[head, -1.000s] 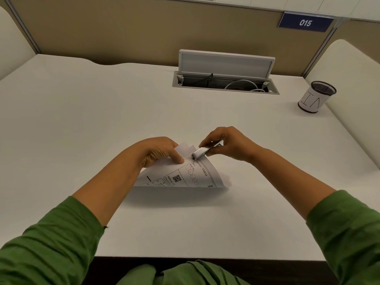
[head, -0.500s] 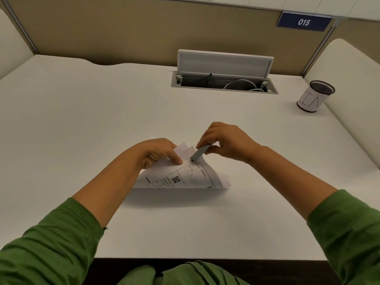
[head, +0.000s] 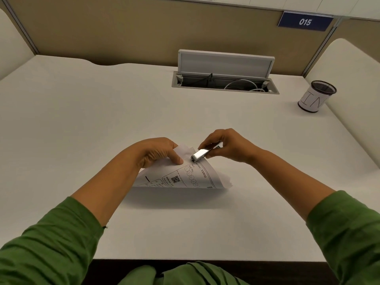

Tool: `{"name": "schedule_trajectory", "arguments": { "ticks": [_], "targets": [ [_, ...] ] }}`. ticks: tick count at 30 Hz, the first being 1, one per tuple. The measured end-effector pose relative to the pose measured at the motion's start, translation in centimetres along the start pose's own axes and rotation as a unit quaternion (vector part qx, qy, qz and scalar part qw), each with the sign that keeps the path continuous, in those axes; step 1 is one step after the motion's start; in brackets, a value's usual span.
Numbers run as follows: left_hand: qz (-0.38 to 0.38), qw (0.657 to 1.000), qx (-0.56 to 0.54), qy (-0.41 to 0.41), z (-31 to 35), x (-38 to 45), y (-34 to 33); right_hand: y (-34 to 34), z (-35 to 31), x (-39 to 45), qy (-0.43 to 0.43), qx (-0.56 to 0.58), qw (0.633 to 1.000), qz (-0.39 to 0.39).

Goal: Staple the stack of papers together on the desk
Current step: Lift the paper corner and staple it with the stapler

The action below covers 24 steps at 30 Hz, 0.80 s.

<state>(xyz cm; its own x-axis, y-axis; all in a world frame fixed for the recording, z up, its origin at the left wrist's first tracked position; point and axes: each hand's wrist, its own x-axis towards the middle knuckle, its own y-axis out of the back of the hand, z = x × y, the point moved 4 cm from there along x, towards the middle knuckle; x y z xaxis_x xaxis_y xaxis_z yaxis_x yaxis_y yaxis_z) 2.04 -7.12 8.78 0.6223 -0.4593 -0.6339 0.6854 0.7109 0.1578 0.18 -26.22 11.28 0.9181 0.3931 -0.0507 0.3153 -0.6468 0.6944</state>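
A stack of printed papers [head: 191,177] is lifted off the white desk [head: 102,124], its top corner raised and its lower edge near the surface. My left hand [head: 158,152] pinches that raised corner between thumb and fingers. My right hand [head: 228,146] grips a small silver stapler [head: 202,154] from above. The stapler's front end sits on the papers' top corner, just right of my left thumb. Its rear is hidden under my fingers.
An open cable hatch [head: 225,83] with its lid up and cords inside sits at the back of the desk. A mesh pen cup [head: 315,96] wrapped in white paper stands at the far right. Padded dividers flank both sides.
My right hand pressed down over the stapler half a second ago, hiding most of it. It has now lifted and flattened, showing the silver top again. The papers stay held.
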Motion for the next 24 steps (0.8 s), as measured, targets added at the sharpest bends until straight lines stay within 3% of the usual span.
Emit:
{"name": "schedule_trajectory", "arguments": {
  "ticks": [14,24],
  "targets": [
    [-0.006,1.0,-0.026,-0.012,-0.3,0.6,0.1,0.0,0.5,0.4,-0.015,-0.004,1.0,-0.006],
    [-0.02,0.996,-0.083,0.034,-1.7,1.8,-0.4,-0.5,2.0,1.0,-0.035,0.004,0.999,0.012]
  ]
}}
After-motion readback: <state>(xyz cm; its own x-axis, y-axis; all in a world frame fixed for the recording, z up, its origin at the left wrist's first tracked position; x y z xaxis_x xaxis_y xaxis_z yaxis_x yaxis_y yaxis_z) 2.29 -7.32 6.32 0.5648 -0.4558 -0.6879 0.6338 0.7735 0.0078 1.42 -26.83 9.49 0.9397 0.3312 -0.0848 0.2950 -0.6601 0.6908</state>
